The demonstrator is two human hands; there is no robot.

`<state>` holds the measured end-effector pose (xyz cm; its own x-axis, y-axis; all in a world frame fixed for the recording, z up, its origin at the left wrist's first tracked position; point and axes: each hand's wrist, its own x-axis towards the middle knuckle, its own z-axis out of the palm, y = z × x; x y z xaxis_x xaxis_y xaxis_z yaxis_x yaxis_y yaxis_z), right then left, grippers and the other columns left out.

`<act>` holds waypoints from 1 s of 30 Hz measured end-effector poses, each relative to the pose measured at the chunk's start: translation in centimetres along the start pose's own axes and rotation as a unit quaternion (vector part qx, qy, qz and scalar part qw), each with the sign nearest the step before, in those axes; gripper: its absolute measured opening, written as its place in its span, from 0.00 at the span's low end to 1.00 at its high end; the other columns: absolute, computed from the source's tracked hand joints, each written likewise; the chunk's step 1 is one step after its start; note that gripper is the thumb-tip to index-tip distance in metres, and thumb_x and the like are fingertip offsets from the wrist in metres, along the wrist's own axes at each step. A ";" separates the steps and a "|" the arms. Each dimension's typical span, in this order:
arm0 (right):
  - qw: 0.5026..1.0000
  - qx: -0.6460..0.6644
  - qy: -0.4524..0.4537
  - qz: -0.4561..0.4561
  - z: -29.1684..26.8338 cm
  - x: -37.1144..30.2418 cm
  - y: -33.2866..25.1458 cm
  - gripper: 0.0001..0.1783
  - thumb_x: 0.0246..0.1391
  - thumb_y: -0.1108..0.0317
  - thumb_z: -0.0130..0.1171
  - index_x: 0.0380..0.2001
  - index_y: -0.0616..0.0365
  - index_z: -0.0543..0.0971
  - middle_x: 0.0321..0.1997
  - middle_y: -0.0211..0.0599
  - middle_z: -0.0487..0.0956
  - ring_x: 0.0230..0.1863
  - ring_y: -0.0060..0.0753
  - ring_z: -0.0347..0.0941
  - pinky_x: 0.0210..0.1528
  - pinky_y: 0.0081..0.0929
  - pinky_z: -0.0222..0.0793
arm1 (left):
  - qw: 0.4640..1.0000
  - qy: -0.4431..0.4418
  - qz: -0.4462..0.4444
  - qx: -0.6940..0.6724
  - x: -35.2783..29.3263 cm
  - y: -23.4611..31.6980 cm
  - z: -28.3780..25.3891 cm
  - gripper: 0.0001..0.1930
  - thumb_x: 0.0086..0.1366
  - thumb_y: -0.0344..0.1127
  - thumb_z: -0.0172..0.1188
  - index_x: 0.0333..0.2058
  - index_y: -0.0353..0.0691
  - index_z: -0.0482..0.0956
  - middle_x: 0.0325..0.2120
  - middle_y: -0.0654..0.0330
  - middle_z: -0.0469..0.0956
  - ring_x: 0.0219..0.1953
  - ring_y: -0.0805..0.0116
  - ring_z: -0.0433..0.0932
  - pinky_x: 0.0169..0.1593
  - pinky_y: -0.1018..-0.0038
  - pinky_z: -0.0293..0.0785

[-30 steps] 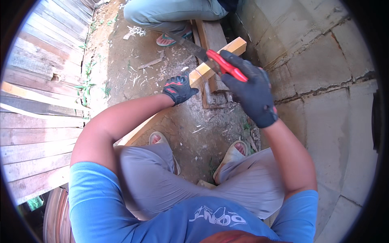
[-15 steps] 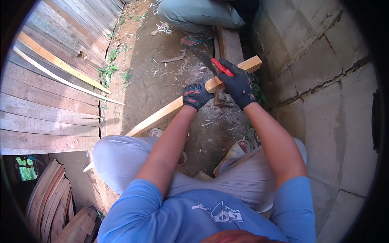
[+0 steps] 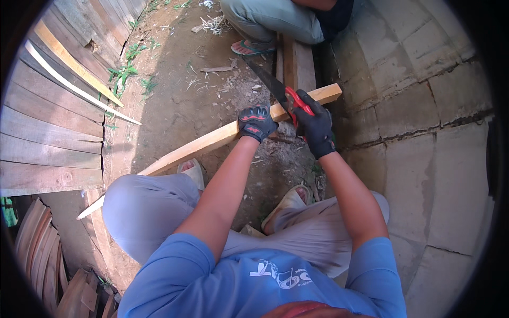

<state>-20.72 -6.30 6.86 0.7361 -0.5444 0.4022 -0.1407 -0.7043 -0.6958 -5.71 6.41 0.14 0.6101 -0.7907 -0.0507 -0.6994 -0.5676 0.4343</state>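
A long pale wooden beam runs slantwise across in front of me, from beside my left knee up to its cut end at the right. My left hand, in a black and red glove, is wrapped around the beam near its middle. Just right of it, my right hand, gloved alike, is closed on the red handle of a hand saw. The dark blade lies across the beam and points away to the far left. Whether its teeth are in a cut is hidden.
Another person sits at the far end on a timber. A block wall rises on the right, a plank wall on the left. Two thin strips lean there. Curved boards are stacked at lower left.
My right hand has drawn the saw back toward me, and more of the blade shows. My left hand keeps its hold on the beam. The whole view has shifted slightly.
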 end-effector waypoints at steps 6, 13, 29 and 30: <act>0.998 0.000 -0.029 0.047 0.0 0.2 -1.3 0.31 0.58 0.61 0.70 0.64 0.57 0.83 0.53 0.48 0.89 0.50 0.37 0.86 0.56 0.35 0.79 | 1.000 0.001 -0.022 -0.013 0.0 -0.4 0.3 0.23 0.56 0.51 0.74 0.47 0.46 0.87 0.44 0.52 0.88 0.49 0.49 0.88 0.52 0.54 0.83; 0.996 -0.031 -0.046 0.075 -1.0 0.0 -3.1 0.31 0.59 0.63 0.70 0.66 0.56 0.82 0.57 0.49 0.87 0.55 0.38 0.85 0.58 0.36 0.78 | 0.999 0.053 -0.001 -0.014 0.4 -0.4 1.0 0.16 0.60 0.45 0.68 0.45 0.49 0.87 0.42 0.54 0.89 0.47 0.50 0.89 0.50 0.54 0.83; 0.961 -0.050 -0.075 0.262 -11.5 -8.3 -13.1 0.25 0.56 0.74 0.67 0.58 0.55 0.84 0.68 0.46 0.82 0.55 0.46 0.85 0.55 0.33 0.81 | 0.995 0.099 0.006 -0.018 -0.5 -0.1 2.6 0.12 0.58 0.42 0.68 0.40 0.50 0.88 0.36 0.56 0.87 0.41 0.53 0.88 0.45 0.52 0.80; 0.956 -0.018 -0.056 0.286 -10.9 -7.5 -13.0 0.23 0.55 0.74 0.67 0.56 0.54 0.85 0.68 0.46 0.82 0.55 0.47 0.85 0.55 0.34 0.81 | 0.996 0.086 0.002 -0.017 -0.5 0.0 2.5 0.12 0.58 0.42 0.68 0.40 0.50 0.87 0.36 0.56 0.87 0.41 0.53 0.88 0.45 0.52 0.80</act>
<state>-31.59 1.96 19.35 0.5968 -0.7954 -0.1059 -0.5636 -0.3216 -0.7608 -6.92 6.23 -2.13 0.6646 -0.7398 0.1054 -0.6905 -0.5541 0.4650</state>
